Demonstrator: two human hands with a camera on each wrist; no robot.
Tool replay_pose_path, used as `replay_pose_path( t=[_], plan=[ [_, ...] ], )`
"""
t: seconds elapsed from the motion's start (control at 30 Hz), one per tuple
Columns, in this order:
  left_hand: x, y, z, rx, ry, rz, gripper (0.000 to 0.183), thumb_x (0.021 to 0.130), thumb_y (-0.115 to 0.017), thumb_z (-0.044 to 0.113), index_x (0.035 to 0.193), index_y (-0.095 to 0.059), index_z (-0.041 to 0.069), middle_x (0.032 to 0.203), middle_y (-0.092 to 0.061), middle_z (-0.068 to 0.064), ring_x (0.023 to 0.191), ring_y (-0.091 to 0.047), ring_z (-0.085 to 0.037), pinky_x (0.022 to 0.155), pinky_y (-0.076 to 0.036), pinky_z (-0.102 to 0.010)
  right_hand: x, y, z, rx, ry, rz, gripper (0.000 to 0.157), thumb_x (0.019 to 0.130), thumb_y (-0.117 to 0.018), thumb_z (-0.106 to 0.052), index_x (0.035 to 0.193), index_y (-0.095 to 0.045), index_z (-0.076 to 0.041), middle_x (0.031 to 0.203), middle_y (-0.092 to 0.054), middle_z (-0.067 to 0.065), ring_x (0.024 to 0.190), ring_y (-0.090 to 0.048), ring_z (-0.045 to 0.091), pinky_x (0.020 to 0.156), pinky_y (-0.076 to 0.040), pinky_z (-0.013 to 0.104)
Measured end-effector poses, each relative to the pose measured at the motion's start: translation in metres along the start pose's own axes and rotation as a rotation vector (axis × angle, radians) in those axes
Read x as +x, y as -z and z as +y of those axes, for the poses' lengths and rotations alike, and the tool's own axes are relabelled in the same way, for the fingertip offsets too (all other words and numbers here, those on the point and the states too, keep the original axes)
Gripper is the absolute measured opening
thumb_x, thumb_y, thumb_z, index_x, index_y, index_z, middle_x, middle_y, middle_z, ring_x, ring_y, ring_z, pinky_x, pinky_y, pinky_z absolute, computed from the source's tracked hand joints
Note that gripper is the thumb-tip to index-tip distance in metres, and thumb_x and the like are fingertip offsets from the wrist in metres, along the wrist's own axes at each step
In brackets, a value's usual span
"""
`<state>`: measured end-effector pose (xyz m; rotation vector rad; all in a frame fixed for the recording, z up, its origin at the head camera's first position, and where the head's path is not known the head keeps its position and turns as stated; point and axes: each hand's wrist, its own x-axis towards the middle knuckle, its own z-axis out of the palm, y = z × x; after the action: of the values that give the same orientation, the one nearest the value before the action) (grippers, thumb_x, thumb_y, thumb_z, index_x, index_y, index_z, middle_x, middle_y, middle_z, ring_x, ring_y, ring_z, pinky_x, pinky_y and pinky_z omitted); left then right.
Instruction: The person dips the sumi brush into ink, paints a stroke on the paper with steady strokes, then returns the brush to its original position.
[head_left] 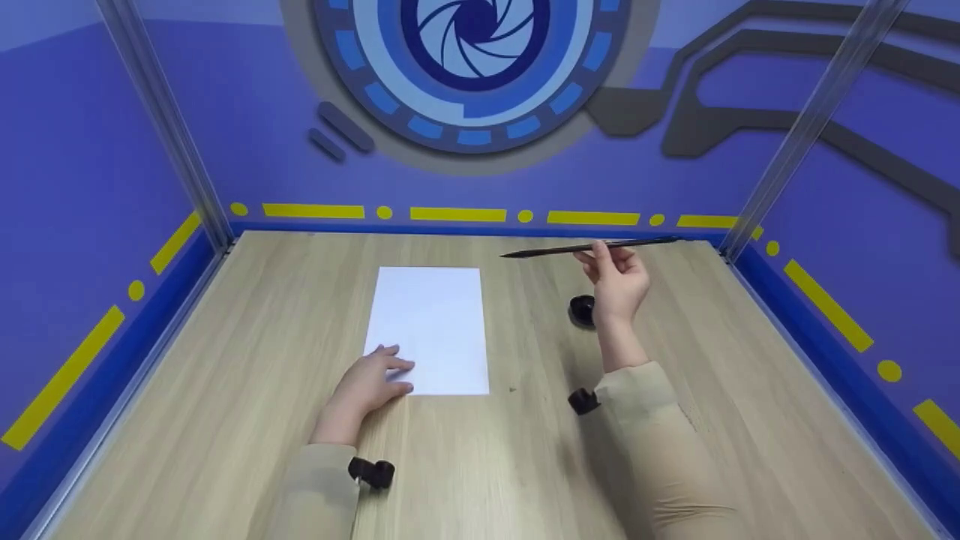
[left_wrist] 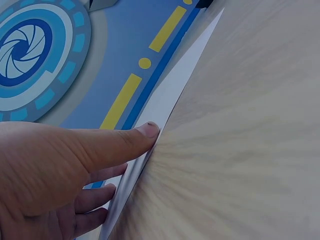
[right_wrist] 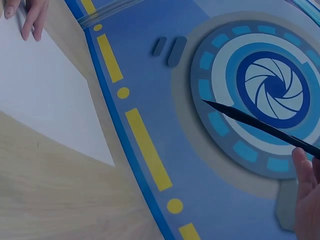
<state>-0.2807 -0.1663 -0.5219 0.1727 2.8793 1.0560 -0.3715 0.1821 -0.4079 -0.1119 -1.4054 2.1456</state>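
On the worktop, a little to the left of its middle, lies a white sheet of paper, its short sides roughly parallel to the near and far edges. At the near left corner of this sheet rests the left hand, with the fingers loosely spread on the surface and the thumb at the near edge. This grip is relaxed and grasps nothing; I suppose it is put there so that the paper does not slide, and at a corner so that most of the sheet remains uncovered.

The right hand is raised on the other side, toward the far right corner of the worktop. Its grip pinches a slender dark brush between thumb and fingers. The brush is almost level, its pointed end turned to the left, and it touches neither paper nor worktop, probably for keeping the tip free of contact.

To the right of the sheet, and apart from it, stands a round black object. The right hand hides part of it, so I cannot tell what it is. Its place seems convenient, because the right arm need not cross the paper to reach it.
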Motion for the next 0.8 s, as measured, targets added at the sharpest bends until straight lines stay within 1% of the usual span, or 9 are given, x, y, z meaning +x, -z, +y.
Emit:
replay_pose_path(
  t=[0.23,0.37,0.5,0.7,0.8],
  plan=[
    [0.001,-0.001,0.0,0.007,0.015,-0.001,0.038,0.092,-0.077,0.018,0.129,-0.072,0.011,0.16,-0.046,-0.015,0.155,-0.033,-0.039,0.127,-0.029,-0.056,-0.013,-0.026,0.017,-0.032,-0.059,-0.029,0.014,0.097,-0.072,-0.018,0.1,-0.064,-0.007,0.09,-0.071,0.003,0.077,-0.078,0.012,0.071,-0.063,0.022],
    [0.001,-0.001,0.001,0.002,0.016,-0.001,0.037,0.092,-0.076,0.018,0.129,-0.072,0.011,0.16,-0.047,-0.016,0.155,-0.033,-0.04,0.127,-0.028,-0.056,-0.019,-0.041,0.028,0.018,-0.079,-0.034,0.012,0.097,-0.072,-0.011,0.097,-0.062,-0.004,0.086,-0.07,0.003,0.074,-0.078,0.013,0.068,-0.063,0.022],
    [0.0,-0.001,0.001,-0.001,0.024,-0.002,0.037,0.092,-0.076,0.017,0.129,-0.072,0.012,0.16,-0.046,-0.015,0.155,-0.032,-0.04,0.127,-0.028,-0.056,-0.026,-0.056,0.038,0.041,-0.101,-0.03,0.012,0.096,-0.072,-0.008,0.094,-0.061,-0.003,0.082,-0.07,0.002,0.071,-0.077,0.012,0.064,-0.062,0.02],
    [0.001,-0.001,0.001,-0.006,0.028,-0.002,0.037,0.092,-0.076,0.018,0.129,-0.073,0.012,0.161,-0.046,-0.014,0.155,-0.032,-0.039,0.128,-0.027,-0.056,-0.037,-0.074,0.055,0.024,-0.116,-0.045,0.009,0.096,-0.07,-0.005,0.093,-0.063,-0.003,0.081,-0.071,0.002,0.067,-0.076,0.01,0.063,-0.061,0.018],
    [0.001,-0.001,0.001,0.002,0.01,-0.003,0.037,0.092,-0.076,0.018,0.128,-0.073,0.012,0.16,-0.047,-0.015,0.155,-0.033,-0.039,0.127,-0.03,-0.055,-0.043,-0.081,0.061,0.009,-0.104,-0.056,0.011,0.095,-0.071,-0.004,0.09,-0.062,-0.003,0.08,-0.071,0.002,0.066,-0.076,0.011,0.062,-0.061,0.019]
  ],
)
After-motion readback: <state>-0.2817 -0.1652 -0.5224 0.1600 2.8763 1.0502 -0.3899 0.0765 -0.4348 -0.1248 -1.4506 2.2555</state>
